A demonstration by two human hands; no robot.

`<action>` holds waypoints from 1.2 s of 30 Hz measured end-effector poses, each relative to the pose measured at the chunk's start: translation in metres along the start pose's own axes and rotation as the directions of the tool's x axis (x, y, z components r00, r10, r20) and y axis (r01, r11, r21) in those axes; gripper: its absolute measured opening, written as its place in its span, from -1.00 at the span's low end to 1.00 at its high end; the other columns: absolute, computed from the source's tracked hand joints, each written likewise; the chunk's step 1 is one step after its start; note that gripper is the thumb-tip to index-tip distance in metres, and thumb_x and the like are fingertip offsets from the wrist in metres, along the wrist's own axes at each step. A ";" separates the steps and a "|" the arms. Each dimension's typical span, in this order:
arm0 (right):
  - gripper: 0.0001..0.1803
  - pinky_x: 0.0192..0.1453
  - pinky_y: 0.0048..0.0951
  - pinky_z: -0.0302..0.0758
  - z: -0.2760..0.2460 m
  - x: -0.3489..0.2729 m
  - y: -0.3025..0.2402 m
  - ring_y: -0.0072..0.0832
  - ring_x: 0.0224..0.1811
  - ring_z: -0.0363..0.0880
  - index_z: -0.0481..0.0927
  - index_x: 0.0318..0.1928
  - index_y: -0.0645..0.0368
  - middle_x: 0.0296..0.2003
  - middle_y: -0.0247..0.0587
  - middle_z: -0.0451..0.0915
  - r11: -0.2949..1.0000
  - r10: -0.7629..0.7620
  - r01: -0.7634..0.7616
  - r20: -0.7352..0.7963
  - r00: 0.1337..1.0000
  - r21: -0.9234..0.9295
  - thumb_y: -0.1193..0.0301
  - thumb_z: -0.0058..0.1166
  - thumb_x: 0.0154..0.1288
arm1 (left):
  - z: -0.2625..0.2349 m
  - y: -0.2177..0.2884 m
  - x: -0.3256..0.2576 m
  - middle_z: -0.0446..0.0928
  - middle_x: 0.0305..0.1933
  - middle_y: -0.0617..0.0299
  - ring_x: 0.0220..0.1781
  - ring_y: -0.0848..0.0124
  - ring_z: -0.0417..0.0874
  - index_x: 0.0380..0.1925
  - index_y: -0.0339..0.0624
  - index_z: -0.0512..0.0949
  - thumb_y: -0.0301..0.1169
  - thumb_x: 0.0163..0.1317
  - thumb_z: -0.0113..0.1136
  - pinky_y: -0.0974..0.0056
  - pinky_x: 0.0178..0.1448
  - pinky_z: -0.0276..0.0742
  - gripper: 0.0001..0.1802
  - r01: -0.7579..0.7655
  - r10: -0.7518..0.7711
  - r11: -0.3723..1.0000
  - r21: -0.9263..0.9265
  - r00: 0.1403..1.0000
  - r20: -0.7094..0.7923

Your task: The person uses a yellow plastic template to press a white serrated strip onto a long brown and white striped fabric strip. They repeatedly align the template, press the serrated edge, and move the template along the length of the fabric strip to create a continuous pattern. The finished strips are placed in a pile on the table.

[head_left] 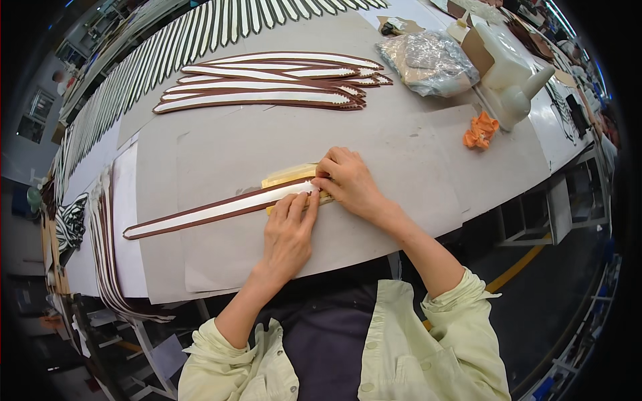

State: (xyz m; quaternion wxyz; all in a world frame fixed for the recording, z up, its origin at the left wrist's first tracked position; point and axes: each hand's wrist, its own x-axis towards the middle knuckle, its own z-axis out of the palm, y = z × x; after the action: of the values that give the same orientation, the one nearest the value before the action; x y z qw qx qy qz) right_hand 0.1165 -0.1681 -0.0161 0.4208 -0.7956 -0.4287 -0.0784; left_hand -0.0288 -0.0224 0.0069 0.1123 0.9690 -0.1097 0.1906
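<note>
Pale yellow-green cloth jacket (435,361), buttoned down its open front and rolled into soft creases at the cuffs, lies nearest, over a dark purple shirt (328,347). Beyond it, both bare hands meet at the right end of a long, narrow strip (207,217), white along its smooth middle and bordered in dark brown. This strip slants across the near half of the table, its pointed left end free, its white centre ending in a toothed edge by the fingers. Right hand (353,187): narrow grip, thumb and fingertips drawn together on that end. Left hand (289,237): fingers extended side by side onto the strip's near edge; its thumb is hard to make out, so I cannot tell whether it grips. Partly beneath the strip and hands is a flat yellow piece (289,175).

Smooth grey sheets (401,134) cover the work surface. Farther off lies an overlapping pile of similar brown-and-white strips (267,97), with a long row of dark-edged white strips (234,23) behind. At left, a bundle of brown-and-white bands (110,247) droops over the near edge. Far right are a crumpled orange scrap (481,130), a wrinkled clear plastic bag (431,63) and a translucent, rounded plastic container (511,87).
</note>
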 end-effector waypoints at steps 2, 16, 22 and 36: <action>-0.84 0.07 -0.19 0.41 -0.002 0.001 -0.001 -0.21 -0.09 0.51 0.56 -0.27 0.17 -0.23 -0.23 0.52 1.000 0.008 -0.008 0.012 1.000 -0.013 0.43 0.32 0.31 | 0.001 0.003 0.001 0.51 0.19 -0.01 0.27 0.02 0.54 0.31 -0.36 0.56 -0.68 0.01 0.15 0.00 0.32 0.52 -0.29 0.005 -0.005 1.000 0.026 1.000 0.008; -0.85 0.05 -0.18 0.44 0.000 0.003 0.003 -0.17 -0.08 0.51 0.54 -0.22 0.17 -0.21 -0.17 0.52 0.989 -0.074 0.077 0.024 0.997 -0.125 0.46 0.28 0.33 | 0.002 0.004 0.010 0.51 0.22 -0.02 0.31 0.02 0.51 0.29 -0.38 0.57 -0.68 0.02 0.16 -0.01 0.37 0.46 -0.31 0.012 -0.012 1.000 0.013 1.000 0.010; -0.86 0.05 -0.16 0.45 0.001 0.002 0.002 -0.16 -0.06 0.53 0.57 -0.21 0.19 -0.20 -0.13 0.54 0.984 -0.092 0.094 0.021 0.996 -0.149 0.45 0.26 0.33 | 0.001 0.006 0.011 0.53 0.10 0.03 0.15 0.06 0.53 0.28 -0.37 0.57 -0.67 0.04 0.15 0.01 0.25 0.49 -0.32 -0.020 0.020 1.000 0.013 1.000 0.015; -0.55 0.19 -0.17 0.44 -0.039 -0.050 -0.030 -0.18 0.06 0.52 0.63 0.10 0.29 0.01 -0.11 0.57 0.932 -0.173 0.177 0.041 0.984 -0.317 0.57 0.14 0.14 | 0.005 0.009 0.018 0.54 -0.04 0.07 0.00 0.13 0.55 0.25 -0.38 0.58 -0.58 0.11 0.18 0.07 0.11 0.51 -0.39 -0.030 0.028 0.994 0.107 0.999 0.020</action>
State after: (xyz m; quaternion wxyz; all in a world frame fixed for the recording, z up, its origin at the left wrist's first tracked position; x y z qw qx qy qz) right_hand 0.0730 -0.2194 0.0026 0.2749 -0.8123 -0.4821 -0.1790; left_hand -0.0128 -0.0355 0.0107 0.0561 0.9737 -0.1144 0.1890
